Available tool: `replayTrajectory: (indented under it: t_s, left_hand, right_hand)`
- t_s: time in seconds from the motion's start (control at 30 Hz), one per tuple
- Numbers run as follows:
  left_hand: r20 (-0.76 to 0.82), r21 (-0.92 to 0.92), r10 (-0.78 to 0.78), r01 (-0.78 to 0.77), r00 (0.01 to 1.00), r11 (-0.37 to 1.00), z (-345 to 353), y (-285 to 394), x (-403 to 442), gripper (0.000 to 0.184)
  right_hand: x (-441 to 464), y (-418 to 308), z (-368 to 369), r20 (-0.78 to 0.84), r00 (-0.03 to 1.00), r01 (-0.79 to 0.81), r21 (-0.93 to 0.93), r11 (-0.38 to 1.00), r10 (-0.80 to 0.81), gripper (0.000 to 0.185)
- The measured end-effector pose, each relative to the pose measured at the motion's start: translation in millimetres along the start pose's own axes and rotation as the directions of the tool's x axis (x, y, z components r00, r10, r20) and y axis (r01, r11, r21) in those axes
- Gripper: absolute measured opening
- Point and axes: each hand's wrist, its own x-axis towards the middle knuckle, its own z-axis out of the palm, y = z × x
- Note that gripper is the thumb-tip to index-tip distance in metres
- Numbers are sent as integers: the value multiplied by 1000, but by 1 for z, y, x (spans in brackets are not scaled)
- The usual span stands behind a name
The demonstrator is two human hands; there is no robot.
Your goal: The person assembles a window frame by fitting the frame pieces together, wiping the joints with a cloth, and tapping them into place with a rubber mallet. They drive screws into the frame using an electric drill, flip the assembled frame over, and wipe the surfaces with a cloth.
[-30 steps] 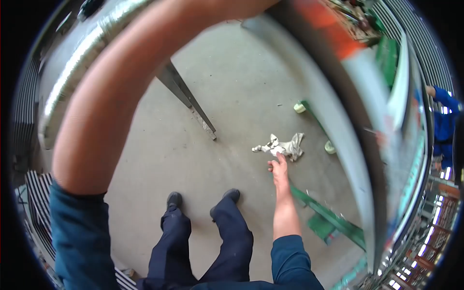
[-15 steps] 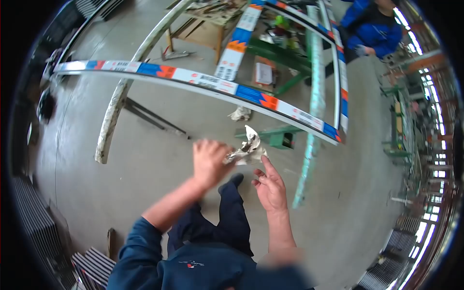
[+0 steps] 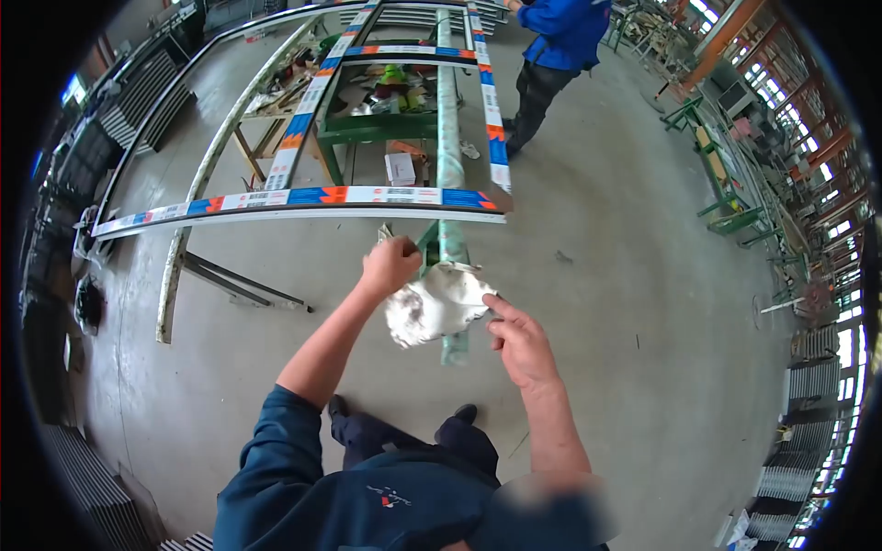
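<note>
A white rag (image 3: pixel 432 308) with dark smudges hangs spread out between my hands, in front of the window-like frame. My left hand (image 3: pixel 390 268) is closed on its upper left part, and a bit of cloth sticks up beyond the fist. At the rag's right edge, my right hand (image 3: pixel 522 347) holds the cloth by the fingertips, its forefinger stretched along the edge. Beyond the rag, the large frame (image 3: pixel 367 204), covered with white, blue and orange tape, rests on long supports. Its near bar lies a little past my hands.
A wrapped greenish support bar (image 3: pixel 448 138) and a pale, worn bar (image 3: pixel 188 216) run under the frame. Behind stands a green table (image 3: pixel 377 129) with clutter on it. A person in a blue jacket (image 3: pixel 562 32) stands at the back. Stacked profiles (image 3: pixel 87 477) lie at left.
The rag has gone from bunched up to spread between my hands. My view has shifted right and up, and the frame now sits farther left. The person in blue now stands more fully in view.
</note>
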Motion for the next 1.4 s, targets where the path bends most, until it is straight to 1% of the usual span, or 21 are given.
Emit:
replayTrajectory:
  t_s: [0.03,0.13,0.2,0.33,0.37,0.4,0.43,0.47,0.53,0.57,0.6,0.67,0.8,0.83,0.9,0.97,1.07,1.2,1.27,1.33,1.4]
  left_hand:
    - [-211,502,276,-139,938,854,19,21,-4,19]
    - [-27,607,585,-451,811,654,56,82,-41,42]
    - [106,558,583,-534,805,636,89,103,-50,47]
    - [9,547,626,-528,780,649,147,104,-1,29]
    - [2,454,594,-530,804,716,152,119,11,25]
    - [41,377,550,-523,834,764,155,132,25,25]
    - [79,302,491,-490,867,818,160,142,43,24]
    - [120,223,434,-450,893,865,167,147,64,24]
    - [144,37,409,-418,901,908,184,150,113,26]
    - [152,28,409,-417,900,908,191,152,135,27]
    - [155,20,412,-420,898,907,195,157,159,27]
    - [150,42,332,-342,931,939,197,171,201,29]
    - [-347,318,332,-223,877,922,194,170,276,26]
    - [-405,335,267,-130,874,933,193,161,294,26]
    - [-472,355,161,19,867,935,198,137,320,27]
    - [-504,348,102,94,858,933,203,119,337,28]
    - [-575,359,42,205,817,911,211,102,364,29]
    - [-702,309,22,277,712,910,217,91,413,31]
    - [-708,278,-70,369,702,887,219,95,432,30]
    - [-735,346,-34,418,677,840,219,102,446,28]
    - [-721,313,-148,509,677,802,219,107,451,29]
  right_hand:
    - [0,-14,-17,7,1000,-2,8,1000,2,45]
    - [-5,-52,-59,-19,997,-68,33,997,69,42]
    - [-2,-74,-84,34,996,-83,30,996,82,41]
    - [31,-105,-132,70,997,49,-152,987,-39,40]
    - [44,-112,-143,42,975,209,-500,841,-217,38]
    - [58,-119,-151,72,920,295,-773,561,-385,38]
    - [73,-126,-158,176,786,400,-876,270,-593,44]
    - [87,-138,-159,192,786,410,-873,264,-588,44]
    - [121,-165,-163,341,720,422,-907,-10,-604,41]
    - [154,-165,-184,343,774,466,-878,112,-532,40]
    - [184,-172,-200,363,769,475,-876,90,-526,40]
    - [235,-193,-223,108,991,130,-789,600,-73,36]
    - [337,-239,-258,74,981,166,-802,574,-181,35]
    - [361,-257,-260,27,993,104,-676,730,-117,35]
    - [421,-292,-269,12,988,137,-527,839,-153,31]
    - [475,-342,-251,19,978,188,-519,834,-209,33]
    - [578,-401,-216,223,831,534,-575,619,-509,43]
    - [710,-460,-149,371,580,672,-721,169,-725,46]
    - [812,-451,-130,576,441,753,-655,-66,-688,47]
    - [900,-417,-117,651,542,712,-692,-121,-532,50]
    - [959,-373,-115,745,577,718,-658,-227,-336,52]
